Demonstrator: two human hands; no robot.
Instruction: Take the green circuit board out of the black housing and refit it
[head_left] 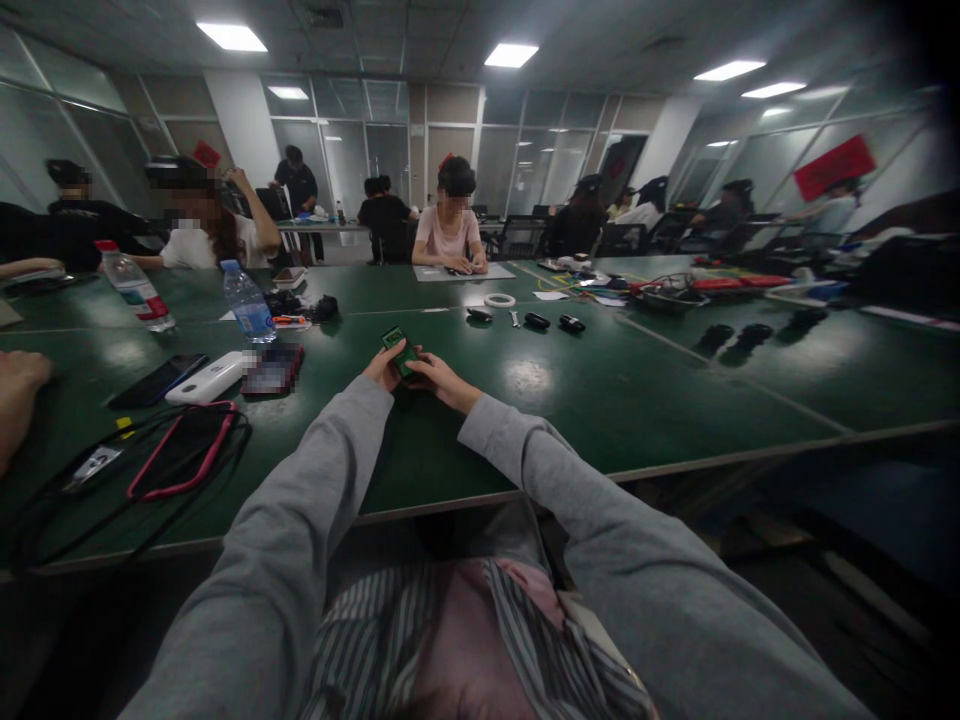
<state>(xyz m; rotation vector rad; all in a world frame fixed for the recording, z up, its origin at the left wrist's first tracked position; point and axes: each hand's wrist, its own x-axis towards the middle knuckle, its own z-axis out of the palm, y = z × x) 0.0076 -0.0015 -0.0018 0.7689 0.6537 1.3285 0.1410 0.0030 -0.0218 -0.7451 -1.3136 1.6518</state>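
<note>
Above the green table (570, 420), my left hand (383, 366) grips the side of a small flat rectangular thing (402, 354), green with dark edges. Dark marks show near its top end, but I cannot tell its kind. My right hand (444, 381) holds it from the other side, the thumb lying on its lower face. Both hands are closed around it, and some fingers are hidden behind it. Beyond my hands lie several small black objects (537, 321), a small silvery piece (514, 319) and a white ring (499, 300).
On the left are a red-capped bottle (135, 288), a blue-capped bottle (247, 305), a white device (210, 378), a dark phone (159, 381) and a pink-edged case (184, 450) with cords. Another person's hand (19, 395) rests far left. Cables (667, 290) lie back right; a person (450, 225) sits opposite.
</note>
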